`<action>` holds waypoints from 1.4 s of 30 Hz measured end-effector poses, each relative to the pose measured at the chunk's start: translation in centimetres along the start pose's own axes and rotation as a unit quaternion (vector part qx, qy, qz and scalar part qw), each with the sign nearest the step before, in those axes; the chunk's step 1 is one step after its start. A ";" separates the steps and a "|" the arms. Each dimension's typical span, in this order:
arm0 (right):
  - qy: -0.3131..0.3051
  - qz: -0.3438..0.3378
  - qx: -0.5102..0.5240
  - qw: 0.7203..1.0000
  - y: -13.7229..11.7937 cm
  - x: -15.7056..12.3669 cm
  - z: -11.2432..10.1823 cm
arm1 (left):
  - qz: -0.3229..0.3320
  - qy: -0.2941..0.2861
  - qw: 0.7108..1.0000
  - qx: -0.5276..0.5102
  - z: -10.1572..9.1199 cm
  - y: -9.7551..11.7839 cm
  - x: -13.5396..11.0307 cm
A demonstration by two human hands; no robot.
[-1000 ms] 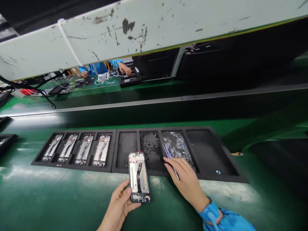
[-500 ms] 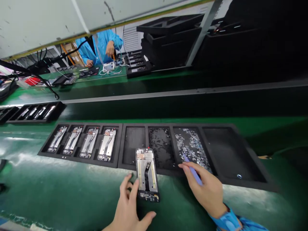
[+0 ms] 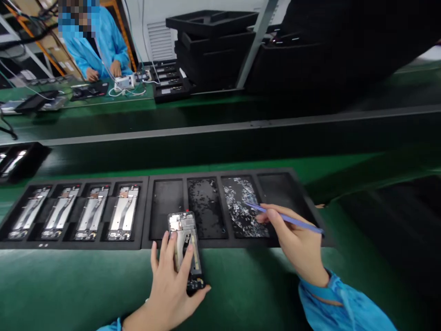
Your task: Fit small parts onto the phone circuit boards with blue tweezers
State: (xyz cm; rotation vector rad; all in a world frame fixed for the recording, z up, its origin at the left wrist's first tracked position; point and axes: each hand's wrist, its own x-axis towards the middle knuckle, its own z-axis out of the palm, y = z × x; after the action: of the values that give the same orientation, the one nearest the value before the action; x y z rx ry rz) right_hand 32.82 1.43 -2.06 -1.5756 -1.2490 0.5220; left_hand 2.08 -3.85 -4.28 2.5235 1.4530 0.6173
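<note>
An opened phone (image 3: pixel 189 223), its inside facing up, lies at the front edge of a black compartment tray (image 3: pixel 185 197). My left hand (image 3: pixel 168 282) lies over it, fingers on its face and thumb at its lower edge. Slim purple tweezers (image 3: pixel 298 221) are pinched in my right hand (image 3: pixel 299 246). Their tip is over a compartment of tiny shiny pieces (image 3: pixel 241 211); whether it touches one I cannot tell. Beside that compartment is one holding small dark pieces (image 3: pixel 203 202).
Several opened phones (image 3: pixel 124 211) sit in the slots of another black tray (image 3: pixel 144 207) at left. Across the bench, a person in a blue coat (image 3: pixel 113 34) has both hands over a far worktop. Black trays (image 3: pixel 213 46) are stacked at the back.
My left hand has come from beside the phone onto it. The purple tweezers have tilted flatter in my right hand, still over the shiny pieces. The view has shifted right.
</note>
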 end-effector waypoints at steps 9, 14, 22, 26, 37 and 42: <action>-0.087 0.015 0.037 0.995 1.0 1.6 -1.1 | 0.020 0.001 1.000 -0.009 -0.9 -0.4 1.5; -0.088 -0.001 0.016 0.996 0.8 -0.4 -2.3 | 0.026 -0.011 0.999 0.032 -0.7 0.2 -0.7; -0.083 0.000 -0.064 0.994 1.2 -1.8 -2.4 | 0.020 0.008 1.000 -0.009 -0.2 0.1 -2.2; -0.085 -0.010 -0.093 0.992 1.1 -2.0 -2.4 | 0.003 0.017 0.999 -0.031 -0.2 0.4 -1.8; -0.087 0.005 -0.141 0.986 0.3 -1.8 -1.9 | 0.023 0.018 0.998 -0.058 0.3 1.4 -2.1; -0.077 0.112 -0.147 0.980 -0.8 -1.1 -1.5 | 0.009 0.020 0.997 -0.070 0.2 1.8 -1.8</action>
State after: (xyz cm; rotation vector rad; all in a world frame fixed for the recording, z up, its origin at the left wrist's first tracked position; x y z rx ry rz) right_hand 33.21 -0.26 -1.01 -1.9719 -1.3176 0.6340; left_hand 2.84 -6.28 -4.35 2.4326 1.3514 0.7480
